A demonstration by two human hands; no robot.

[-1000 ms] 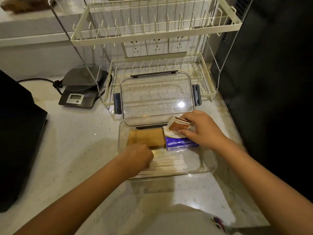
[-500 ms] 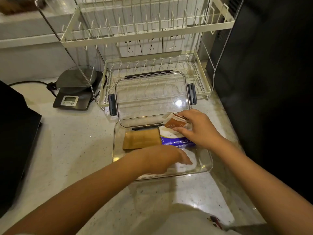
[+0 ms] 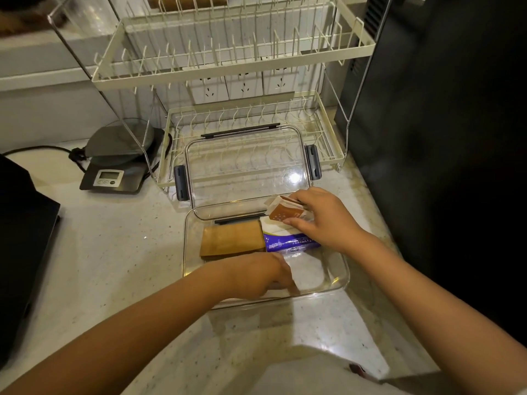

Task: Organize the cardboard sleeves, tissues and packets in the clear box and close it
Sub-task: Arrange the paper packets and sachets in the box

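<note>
The clear box [image 3: 345, 276] stands on the counter, and its hinged lid [image 3: 245, 166] leans open against the rack behind. In the far half of the box lie brown cardboard sleeves [image 3: 231, 240] on the left and a blue-and-white tissue pack [image 3: 291, 244] on the right. My right hand [image 3: 325, 223] pinches a few orange-and-white packets [image 3: 285, 213] just above the tissue pack at the far right corner. My left hand [image 3: 258, 276] rests palm down in the near half, fingers spread on white paper packets [image 3: 275, 292] that it mostly hides.
A cream two-tier wire dish rack [image 3: 328, 155] stands right behind the box. A kitchen scale [image 3: 114, 175] with a cable sits at the back left. Dark appliances border the counter on the left [image 3: 25, 238] and right [image 3: 442, 138]. Wall sockets [image 3: 243, 86] show behind the rack.
My left hand slid rightward along the near half of the box and now covers the white packets. My right hand stayed at the far right corner with the packets.
</note>
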